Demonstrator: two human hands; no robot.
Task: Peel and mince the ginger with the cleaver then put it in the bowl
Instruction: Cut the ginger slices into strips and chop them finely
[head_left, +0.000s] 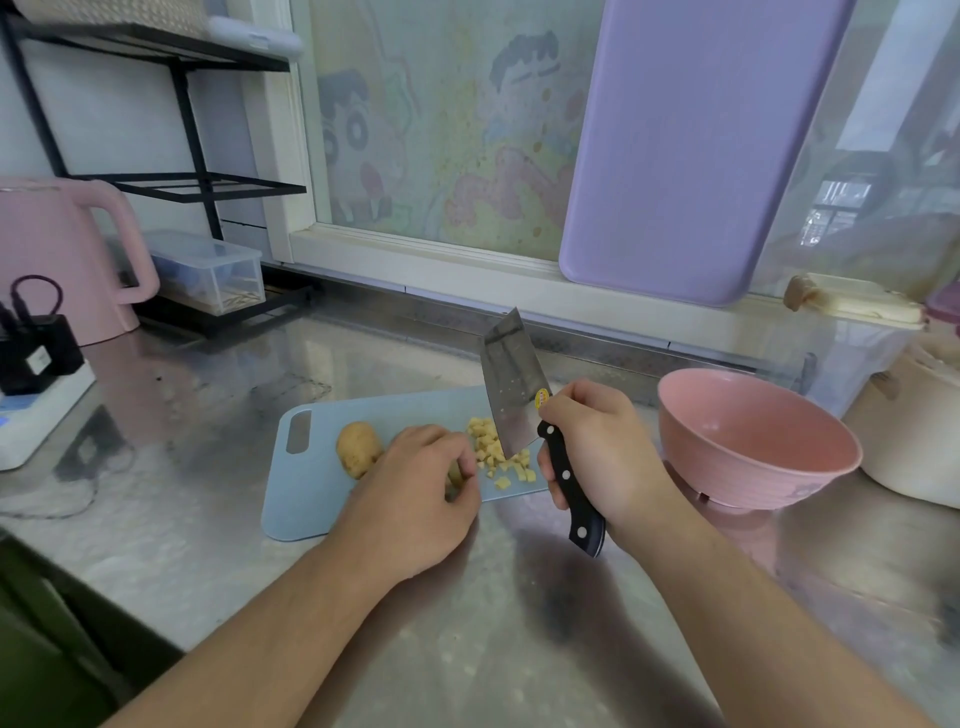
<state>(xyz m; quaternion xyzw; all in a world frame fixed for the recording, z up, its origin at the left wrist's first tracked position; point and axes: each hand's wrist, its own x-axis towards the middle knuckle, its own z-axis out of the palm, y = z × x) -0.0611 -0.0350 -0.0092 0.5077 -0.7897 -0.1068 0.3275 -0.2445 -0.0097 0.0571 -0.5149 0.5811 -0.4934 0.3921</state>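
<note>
Under the left hand (415, 488), a half-hidden ginger piece (455, 474).

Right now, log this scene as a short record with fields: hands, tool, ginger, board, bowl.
left hand: fingers curled, pinching a small ginger piece on the board
right hand: grips the cleaver handle
cleaver: blade tilted, heel down among the diced ginger, tip raised
diced ginger: pale cubes piled on the board beside the blade
whole ginger: unpeeled lump, left of the left hand
board: blue, flat on the steel counter
bowl: pink, right of the board, no ginger visible inside
</note>
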